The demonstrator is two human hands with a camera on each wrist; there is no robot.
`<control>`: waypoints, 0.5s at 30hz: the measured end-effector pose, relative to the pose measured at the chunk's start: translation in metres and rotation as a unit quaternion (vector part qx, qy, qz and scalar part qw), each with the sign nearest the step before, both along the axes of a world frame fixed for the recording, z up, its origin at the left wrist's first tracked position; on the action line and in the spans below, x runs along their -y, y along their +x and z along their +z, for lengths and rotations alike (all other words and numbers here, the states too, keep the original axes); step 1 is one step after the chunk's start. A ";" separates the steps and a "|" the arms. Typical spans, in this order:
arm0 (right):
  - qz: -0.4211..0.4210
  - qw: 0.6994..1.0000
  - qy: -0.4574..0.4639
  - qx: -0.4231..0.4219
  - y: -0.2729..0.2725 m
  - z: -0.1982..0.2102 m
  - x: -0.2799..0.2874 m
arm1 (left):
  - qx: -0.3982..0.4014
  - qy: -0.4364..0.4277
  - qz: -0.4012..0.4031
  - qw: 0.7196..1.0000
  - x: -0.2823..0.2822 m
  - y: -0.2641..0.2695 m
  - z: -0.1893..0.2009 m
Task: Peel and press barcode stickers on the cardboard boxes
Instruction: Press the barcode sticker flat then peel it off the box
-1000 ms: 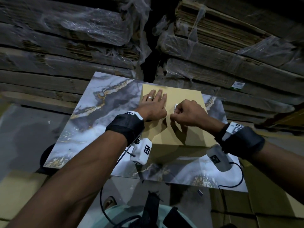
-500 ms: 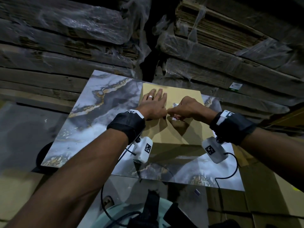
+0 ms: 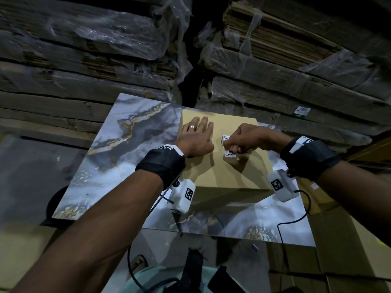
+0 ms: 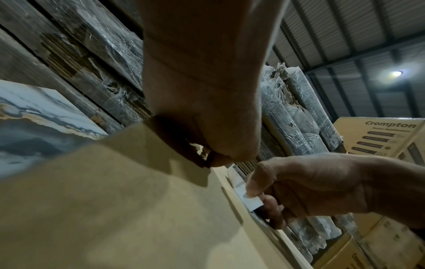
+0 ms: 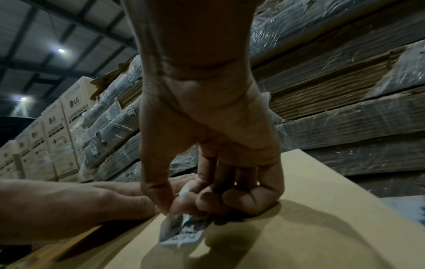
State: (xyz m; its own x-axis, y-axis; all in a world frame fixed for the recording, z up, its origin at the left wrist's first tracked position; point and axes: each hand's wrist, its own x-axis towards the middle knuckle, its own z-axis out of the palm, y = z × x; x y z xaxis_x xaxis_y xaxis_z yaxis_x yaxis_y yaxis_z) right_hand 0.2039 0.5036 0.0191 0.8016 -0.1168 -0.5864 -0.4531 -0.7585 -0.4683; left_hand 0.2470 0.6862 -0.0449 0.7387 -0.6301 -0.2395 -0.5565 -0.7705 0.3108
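Beneath both hands in the head view lies a flat cardboard box [image 3: 228,166], set on a marbled tabletop [image 3: 118,144]. The left hand [image 3: 195,137] rests palm-down on the box's upper left part, its fingers straight and together, a ring on one of them. Just beside its thumb, the right hand [image 3: 247,140] has its fingers curled, thumb and forefinger pinching a white barcode sticker [image 3: 228,148]; the sticker's printed top shows above the fingertips and its lower end shows below the knuckles, against the box top. Plastic-wrapped stacks of flattened cardboard [image 3: 296,66] rise beyond the fingertips.

From the left wrist view, the left hand [image 4: 202,102] presses down on the box [image 4: 138,209], its fingers hidden behind the palm. To the right, the right hand [image 4: 306,185] holds the sticker [image 4: 247,197] at its fingertips, close to the box surface.

From the right wrist view, the right hand [image 5: 207,145] clamps the sticker [image 5: 184,231] between thumb and curled fingers, the sticker's free end lying on the box [image 5: 299,227] under the fingertips. The left hand [image 5: 76,203] lies flat just left of the thumb.
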 end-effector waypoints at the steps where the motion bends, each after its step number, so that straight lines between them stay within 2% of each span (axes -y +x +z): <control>1: 0.004 1.000 0.004 -0.010 0.000 0.001 0.002 | -0.001 0.001 0.000 1.000 0.000 0.000 0.000; 5: 0.026 0.999 0.037 -0.025 -0.001 0.002 0.011 | 0.000 0.003 0.002 1.000 0.000 0.000 0.000; 7: -0.008 0.998 0.064 0.005 -0.002 0.002 0.018 | 0.003 0.002 0.002 1.000 0.001 -0.001 0.000; 9: -0.029 0.994 0.069 0.079 -0.004 0.000 0.024 | 0.002 0.004 0.002 1.000 0.000 -0.001 0.001; 11: 0.025 0.983 -0.026 0.180 -0.007 -0.006 0.031 | -0.002 0.006 0.001 1.000 0.001 -0.001 0.002; 13: 0.101 0.960 -0.125 0.231 -0.009 -0.014 0.032 | -0.001 0.008 0.002 1.000 0.001 -0.001 0.002; 15: 0.129 0.946 -0.141 0.260 -0.011 -0.021 0.030 | 0.000 0.010 0.005 1.000 0.001 -0.001 0.001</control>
